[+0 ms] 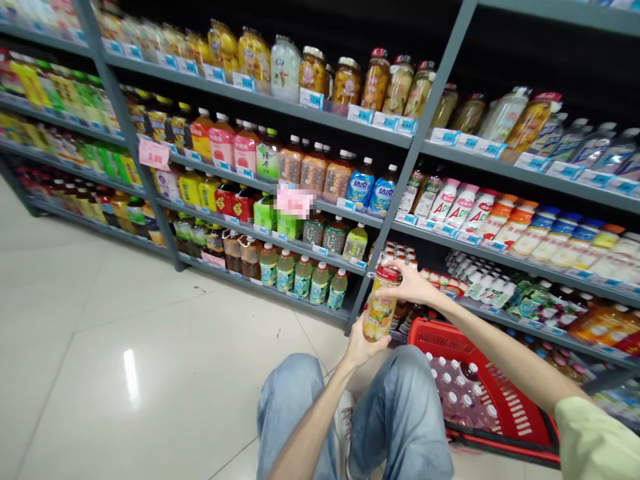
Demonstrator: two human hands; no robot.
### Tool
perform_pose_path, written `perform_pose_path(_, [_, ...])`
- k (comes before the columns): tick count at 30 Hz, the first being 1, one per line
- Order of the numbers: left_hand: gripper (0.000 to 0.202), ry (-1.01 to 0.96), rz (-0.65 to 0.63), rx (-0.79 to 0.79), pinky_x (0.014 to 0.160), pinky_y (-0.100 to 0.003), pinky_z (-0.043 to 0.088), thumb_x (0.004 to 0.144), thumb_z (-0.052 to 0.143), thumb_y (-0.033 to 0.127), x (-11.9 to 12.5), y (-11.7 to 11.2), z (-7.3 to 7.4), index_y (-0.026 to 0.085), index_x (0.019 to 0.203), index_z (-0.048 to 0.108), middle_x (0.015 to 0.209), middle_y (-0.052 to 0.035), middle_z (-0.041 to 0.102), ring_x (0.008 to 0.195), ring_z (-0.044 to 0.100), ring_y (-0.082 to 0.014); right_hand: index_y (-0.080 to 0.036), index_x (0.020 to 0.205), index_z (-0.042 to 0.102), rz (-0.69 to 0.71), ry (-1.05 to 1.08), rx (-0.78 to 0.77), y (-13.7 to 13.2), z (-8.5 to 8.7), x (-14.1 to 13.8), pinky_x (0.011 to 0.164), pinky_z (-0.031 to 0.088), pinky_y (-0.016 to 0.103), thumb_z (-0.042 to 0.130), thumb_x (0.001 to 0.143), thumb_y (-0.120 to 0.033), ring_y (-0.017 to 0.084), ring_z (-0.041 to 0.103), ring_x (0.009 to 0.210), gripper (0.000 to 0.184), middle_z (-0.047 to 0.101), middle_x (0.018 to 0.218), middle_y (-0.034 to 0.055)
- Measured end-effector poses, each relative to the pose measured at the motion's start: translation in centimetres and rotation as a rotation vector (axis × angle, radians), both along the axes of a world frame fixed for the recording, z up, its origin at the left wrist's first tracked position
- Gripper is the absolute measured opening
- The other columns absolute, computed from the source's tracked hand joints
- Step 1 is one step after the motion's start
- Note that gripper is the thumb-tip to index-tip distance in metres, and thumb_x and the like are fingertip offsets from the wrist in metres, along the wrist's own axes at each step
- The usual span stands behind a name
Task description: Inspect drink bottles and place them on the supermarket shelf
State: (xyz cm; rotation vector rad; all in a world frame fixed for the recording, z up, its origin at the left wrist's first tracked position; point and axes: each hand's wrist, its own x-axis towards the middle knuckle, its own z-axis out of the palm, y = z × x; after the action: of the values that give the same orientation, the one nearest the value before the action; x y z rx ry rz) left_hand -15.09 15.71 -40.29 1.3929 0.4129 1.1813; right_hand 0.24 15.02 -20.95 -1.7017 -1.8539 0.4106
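Observation:
I hold a glass jar of yellow fruit (381,305) with a red lid upright in front of the lowest shelves. My left hand (361,345) cups the jar's base from below, fingers closed on it. My right hand (411,283) grips the jar near the lid from the right side. My knees in blue jeans (400,407) are bent below the jar. A red shopping basket (470,353) with several pale bottles inside sits on the floor to the right of my knees, under my right forearm.
Grey metal shelving (385,233) runs across the view, packed with drink bottles and, on the upper shelf, fruit jars (376,79). A slanted upright post stands just behind the jar. Glossy white floor tiles (125,360) spread to the left.

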Motion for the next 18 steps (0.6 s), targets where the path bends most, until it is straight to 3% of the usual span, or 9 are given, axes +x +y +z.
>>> perform_pose_path(2, [0.065, 0.039, 0.007, 0.023, 0.091, -0.041, 0.059, 0.068, 0.084, 0.038, 0.3, -0.4, -0.3, 0.013, 0.122, 0.058, 0.111, -0.0115, 0.075, 0.099, 0.071, -0.029, -0.022, 0.122, 0.062, -0.02, -0.012, 0.048, -1.4, -0.3, 0.2, 0.092, 0.056, 0.042, 0.09, 0.065, -0.055, 0.028, 0.072, 0.104, 0.072, 0.074, 0.116, 0.0086])
perform_pose_path(5, [0.073, 0.136, 0.03, 0.077, 0.099, -0.047, 0.056, 0.067, 0.086, 0.037, 0.9, -0.8, -0.6, 0.013, 0.128, 0.055, 0.117, -0.0145, 0.073, 0.107, 0.07, -0.0328, -0.022, 0.122, 0.062, -0.064, 0.032, 0.123, -3.9, -1.0, 0.6, 0.093, 0.056, 0.042, 0.089, 0.065, -0.052, 0.027, 0.073, 0.099, 0.07, 0.076, 0.111, 0.0067])
perform_pose_path(8, [0.085, 0.11, -0.106, 0.106, 0.113, -0.052, 0.048, 0.069, 0.089, 0.042, 1.3, -0.7, 0.3, 0.015, 0.14, 0.05, 0.137, -0.0179, 0.065, 0.127, 0.062, -0.0366, -0.022, 0.118, 0.063, -0.086, 0.12, 0.203, -6.2, -1.5, 1.5, 0.089, 0.057, 0.039, 0.09, 0.063, -0.048, 0.025, 0.074, 0.092, 0.066, 0.078, 0.102, 0.004])
perform_pose_path(11, [0.099, -0.045, -0.29, 0.037, 0.121, -0.054, 0.041, 0.072, 0.089, 0.052, 1.5, -0.6, 3.0, 0.021, 0.153, 0.04, 0.152, -0.0191, 0.052, 0.142, 0.05, -0.0382, -0.021, 0.117, 0.064, -0.07, 0.199, 0.215, -7.7, -1.5, 2.4, 0.086, 0.057, 0.037, 0.089, 0.063, -0.043, 0.024, 0.075, 0.089, 0.064, 0.078, 0.101, 0.0039])
perform_pose_path(13, [0.106, -0.086, -0.347, 0.018, 0.123, -0.055, 0.038, 0.07, 0.091, 0.05, 1.9, -0.9, 5.5, 0.024, 0.157, 0.035, 0.156, -0.0189, 0.049, 0.146, 0.046, -0.0381, -0.021, 0.116, 0.064, -0.056, 0.226, 0.222, -8.2, -1.0, 2.9, 0.086, 0.057, 0.037, 0.089, 0.062, -0.041, 0.024, 0.074, 0.09, 0.062, 0.078, 0.102, 0.004])
perform_pose_path(16, [0.106, -0.046, -0.312, 0.106, 0.125, -0.052, 0.035, 0.068, 0.094, 0.036, 2.9, -1.7, 8.6, 0.023, 0.155, 0.037, 0.156, -0.0165, 0.049, 0.146, 0.046, -0.0356, -0.022, 0.116, 0.062, -0.051, 0.257, 0.241, -8.6, 0.0, 3.2, 0.087, 0.056, 0.037, 0.088, 0.062, -0.038, 0.022, 0.073, 0.09, 0.062, 0.076, 0.102, 0.0028])
perform_pose_path(18, [0.104, -0.021, -0.248, 0.147, 0.126, -0.05, 0.035, 0.069, 0.092, 0.032, 3.7, -2.3, 9.6, 0.022, 0.155, 0.035, 0.156, -0.0156, 0.049, 0.145, 0.047, -0.0337, -0.023, 0.117, 0.059, -0.063, 0.263, 0.249, -8.7, 0.6, 3.5, 0.086, 0.056, 0.036, 0.088, 0.061, -0.037, 0.021, 0.072, 0.088, 0.064, 0.076, 0.101, 0.0018])
